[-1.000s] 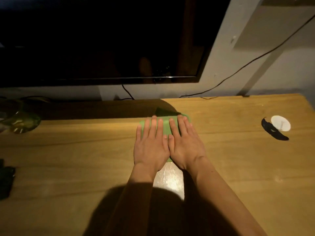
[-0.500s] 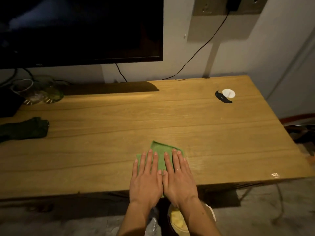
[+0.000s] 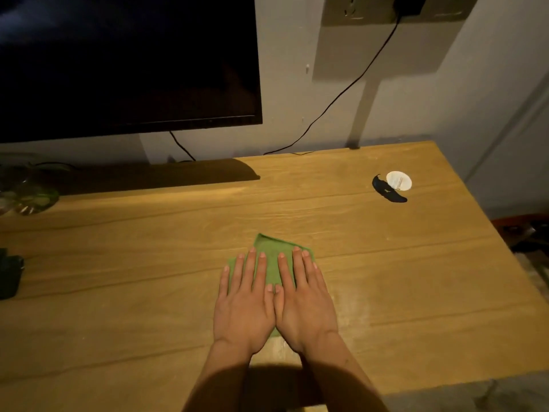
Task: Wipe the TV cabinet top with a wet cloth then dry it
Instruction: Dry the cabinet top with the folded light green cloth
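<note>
Palms down, my left hand (image 3: 243, 310) and my right hand (image 3: 306, 307) lie side by side, thumbs touching, all fingers straight and pressing on the green cloth (image 3: 271, 257). Neither hand curls round it. The cloth lies flat under both hands on the wooden cabinet top (image 3: 430, 278), near the middle of the front half, with one corner pointing away from me past my fingertips. A paler sheen shows on the wood just beside my right wrist.

Farther off to the right, near the back, a small white round disc (image 3: 399, 180) touches a black curved piece (image 3: 386, 193). At the left edge lies a dark cloth (image 3: 9, 275), and behind it stands a green glass dish (image 3: 29, 194). Above the back edge hangs the dark TV (image 3: 127, 63), and a black cable (image 3: 341, 93) runs up the wall to a plug (image 3: 408, 4).
</note>
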